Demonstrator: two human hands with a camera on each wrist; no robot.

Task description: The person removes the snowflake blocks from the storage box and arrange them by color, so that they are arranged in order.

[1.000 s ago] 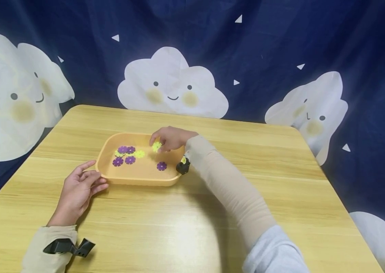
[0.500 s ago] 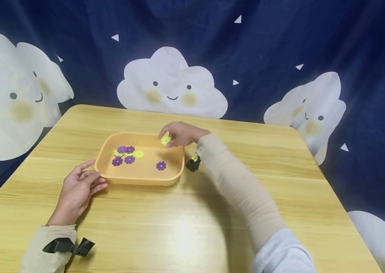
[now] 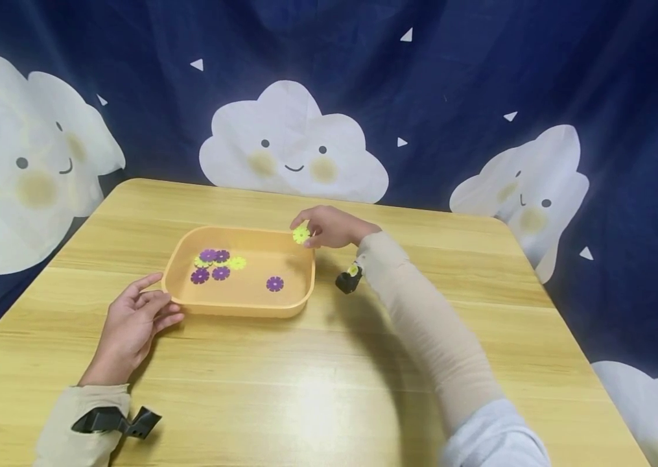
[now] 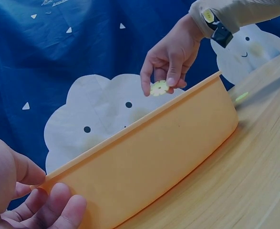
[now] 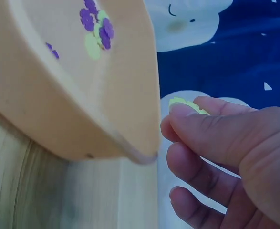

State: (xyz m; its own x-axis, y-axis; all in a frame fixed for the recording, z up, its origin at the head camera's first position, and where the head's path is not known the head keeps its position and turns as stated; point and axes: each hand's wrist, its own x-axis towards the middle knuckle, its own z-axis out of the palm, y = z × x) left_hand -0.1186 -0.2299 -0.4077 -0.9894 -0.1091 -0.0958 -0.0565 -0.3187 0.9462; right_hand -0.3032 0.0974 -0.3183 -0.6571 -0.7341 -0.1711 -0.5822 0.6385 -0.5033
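An orange tray (image 3: pixel 247 310) sits on the table. My left hand (image 3: pixel 133 324) holds its left end, thumb at the rim; the left wrist view shows the other fingers bent by the wall. My right hand (image 3: pixel 331 227) is over the tray's far right corner, pinching a yellow flower-shaped plastic disc (image 3: pixel 301 234) between thumb and fingers, as the left wrist view confirms. Several purple flower discs (image 3: pixel 199 276) and yellow flower discs (image 3: pixel 238 263) lie clustered in the tray's left half, some overlapping. One purple disc (image 3: pixel 275 284) lies apart toward the tray's right.
The wooden table (image 3: pixel 235 402) extends around the tray. A yellow-green piece (image 4: pixel 242 97) lies on it past the tray's end in the left wrist view. Behind hangs a dark blue curtain (image 3: pixel 434 78) with white clouds. Black wrist cameras (image 3: pixel 349 279) are worn on both sleeves.
My right hand has moved right and slightly away with the pinched yellow disc, from above the tray's inside to its far right corner. My left hand and the tray stay put.
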